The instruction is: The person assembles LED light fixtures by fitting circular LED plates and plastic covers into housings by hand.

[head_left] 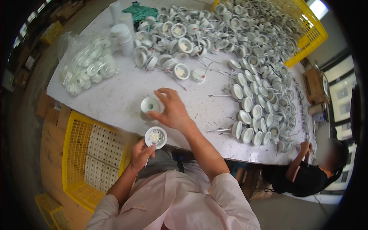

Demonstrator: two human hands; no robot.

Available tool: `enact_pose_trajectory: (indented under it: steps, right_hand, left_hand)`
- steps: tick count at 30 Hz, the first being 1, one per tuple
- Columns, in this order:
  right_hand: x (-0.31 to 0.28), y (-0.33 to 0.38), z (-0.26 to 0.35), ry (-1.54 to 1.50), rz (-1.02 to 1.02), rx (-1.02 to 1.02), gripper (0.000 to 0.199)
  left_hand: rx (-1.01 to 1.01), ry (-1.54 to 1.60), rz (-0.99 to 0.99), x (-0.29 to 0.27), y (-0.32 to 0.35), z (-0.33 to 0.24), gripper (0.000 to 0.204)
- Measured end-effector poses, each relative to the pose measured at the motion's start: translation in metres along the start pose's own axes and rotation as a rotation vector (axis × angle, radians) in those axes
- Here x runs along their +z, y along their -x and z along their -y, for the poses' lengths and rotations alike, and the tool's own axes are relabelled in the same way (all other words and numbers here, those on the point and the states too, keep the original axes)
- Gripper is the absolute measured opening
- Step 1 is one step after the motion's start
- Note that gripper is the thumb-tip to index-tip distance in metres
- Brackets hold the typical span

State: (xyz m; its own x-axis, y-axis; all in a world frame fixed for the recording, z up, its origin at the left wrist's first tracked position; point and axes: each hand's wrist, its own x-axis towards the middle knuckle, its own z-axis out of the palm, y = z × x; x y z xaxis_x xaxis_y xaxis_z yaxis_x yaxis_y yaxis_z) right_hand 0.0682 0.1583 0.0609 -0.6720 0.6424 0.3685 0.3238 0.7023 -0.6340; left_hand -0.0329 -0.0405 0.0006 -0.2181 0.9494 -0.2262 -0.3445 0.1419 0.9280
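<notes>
the left hand (140, 154) is closed around the rim of a small round white lamp housing with a pale yellow disc in its middle (155, 137), holding it face-up just off the near edge of the white work table (115, 99), above the person's lap. the right hand (173, 111) reaches over the table with its fingers curled onto a white ring-shaped plastic cap with a hollow centre (150, 104), pinching it at the rim; whether the cap is lifted or sitting on the table cannot be told. both pieces look light, rigid and smooth, so they would likely slip if squeezed across a curved face; the outer rim seems the safest hold, thumb on one side and fingertips opposite. the yellow disc in the housing looks like the delicate part and is best left untouched, and thin wire leads appear to trail from similar units, which could snag. beyond the hands lies a large heap of matching white round housings with thin wires (245, 69), a clear plastic bag of white parts (86, 67) at the left end, and a yellow plastic crate (82, 153) beside the table below. another person in a dark shirt (306, 172) sits at the right end of the table.
</notes>
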Motion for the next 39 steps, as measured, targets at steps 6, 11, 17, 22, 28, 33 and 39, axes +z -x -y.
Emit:
enact_pose_trajectory:
  steps: [6, 11, 17, 22, 28, 33, 39]
  right_hand:
    - [0.001, -0.018, 0.006, 0.189, 0.17, 0.005, 0.062]
    - [0.003, -0.015, 0.009, 0.173, 0.236, 0.017, 0.06]
    - [0.006, -0.017, 0.008, -0.015, 0.133, -0.041, 0.06]
    - [-0.002, -0.009, -0.004, -0.11, -0.001, -0.072, 0.057]
    - [-0.008, -0.008, 0.005, -0.2, -0.023, -0.03, 0.047]
    - [-0.011, -0.005, -0.001, -0.285, -0.051, 0.029, 0.048]
    - [-0.039, 0.036, -0.004, -0.388, -0.124, 0.092, 0.046]
  left_hand:
    - [0.016, -0.048, 0.016, 0.002, 0.005, 0.003, 0.016]
    - [0.002, -0.007, -0.008, 0.002, 0.003, 0.002, 0.016]
    - [-0.006, -0.015, -0.04, 0.002, 0.006, 0.002, 0.017]
    - [-0.031, -0.029, -0.014, 0.011, -0.004, 0.005, 0.02]
    - [-0.033, 0.059, 0.019, 0.012, -0.004, 0.008, 0.023]
    - [-0.051, 0.049, -0.017, 0.015, -0.006, -0.002, 0.026]
    - [-0.033, 0.092, 0.003, 0.017, -0.023, -0.014, 0.028]
